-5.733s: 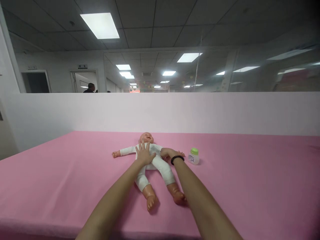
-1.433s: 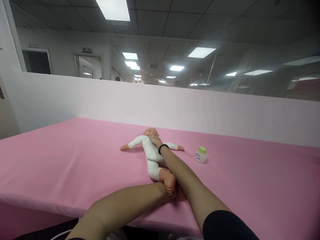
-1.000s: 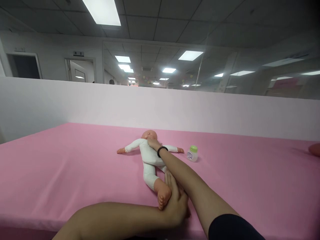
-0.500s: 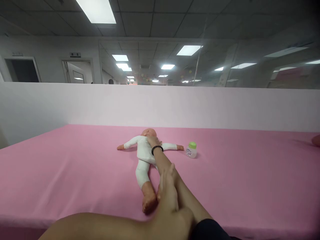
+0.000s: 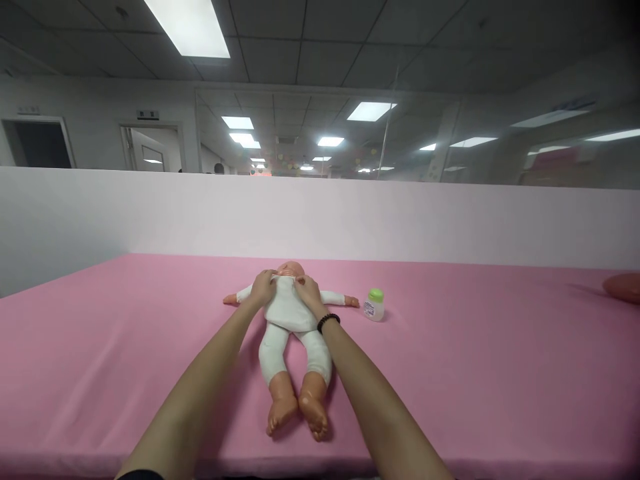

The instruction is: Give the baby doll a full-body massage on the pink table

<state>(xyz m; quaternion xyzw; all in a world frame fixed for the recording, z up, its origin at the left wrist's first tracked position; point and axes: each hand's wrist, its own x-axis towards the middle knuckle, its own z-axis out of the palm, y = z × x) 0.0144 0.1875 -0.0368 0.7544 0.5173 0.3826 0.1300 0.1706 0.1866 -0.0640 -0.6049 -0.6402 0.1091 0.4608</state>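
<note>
Our left hand [image 5: 263,289] bends its fingers over one shoulder of the baby doll [image 5: 289,312], the thumb side toward the neckline, while our right hand [image 5: 309,293] curls at the other shoulder with its thumb and forefinger close together by the collar; we cannot tell whether either one pinches the white cloth or simply rests on it. Between our hands the doll lies on its back in the middle of the pink-covered table [image 5: 465,373], head away from us, arms spread, bare feet toward us and just beside each other. Our two hands hide its shoulders, and our right wrist, wearing a black beaded bracelet [image 5: 329,323], passes over the edge of its hip. Just past the doll's outstretched hand on the right we find a small clear bottle [image 5: 374,309] with a green cap, standing upright, its label too small for us to read. Well apart at the far right edge lies a reddish-brown rounded object [image 5: 623,288], cut off by the view. Behind the table a white partition [image 5: 320,217] runs across, and above it we look through glass toward an open doorway [image 5: 153,150], a darker doorway [image 5: 40,143] and a bright ceiling light [image 5: 193,27].
</note>
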